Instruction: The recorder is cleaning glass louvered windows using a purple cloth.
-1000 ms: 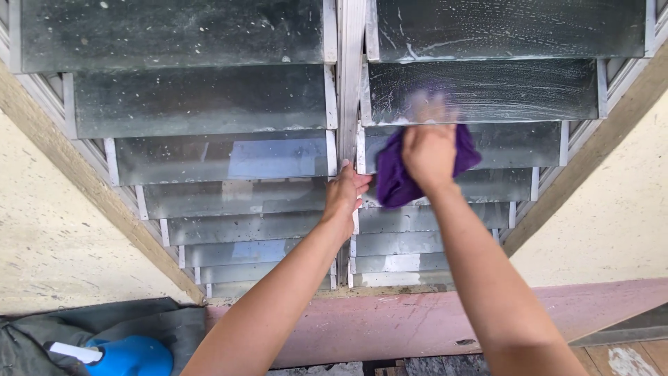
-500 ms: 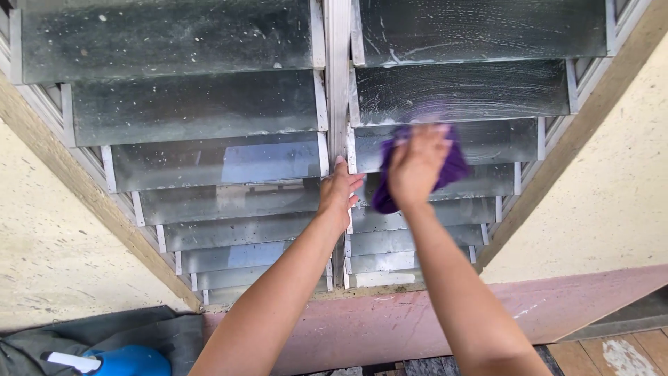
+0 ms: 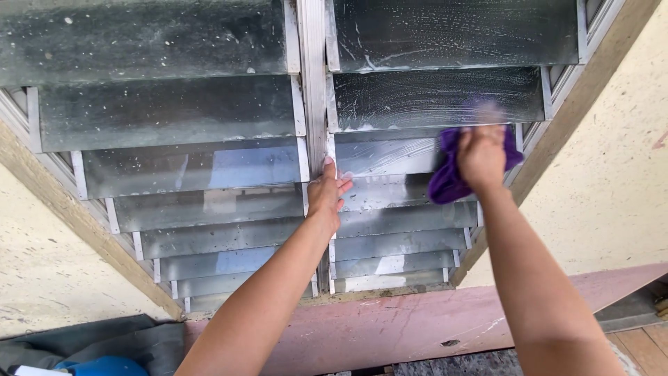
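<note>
A louvre window with two columns of tilted glass slats fills the view. My right hand [image 3: 481, 154] presses a purple cloth [image 3: 445, 179] against a wet, streaked slat [image 3: 390, 154] at the right end of the right column. My left hand [image 3: 327, 193] rests on the metal centre post [image 3: 313, 83] between the two columns, fingers laid flat and thumb up, holding nothing. The slats above the cloth carry soapy smears.
A wooden frame [image 3: 577, 118] borders the window, with cream rough walls [image 3: 619, 188] on both sides. A pink sill [image 3: 390, 327] runs below the slats. Dark fabric [image 3: 104, 341] and a blue object [image 3: 104, 366] lie at the lower left. Wooden boards show at the lower right.
My right hand has slid the purple cloth to the right along the slat, from near the centre post toward the right frame. My left hand stays on the post.
</note>
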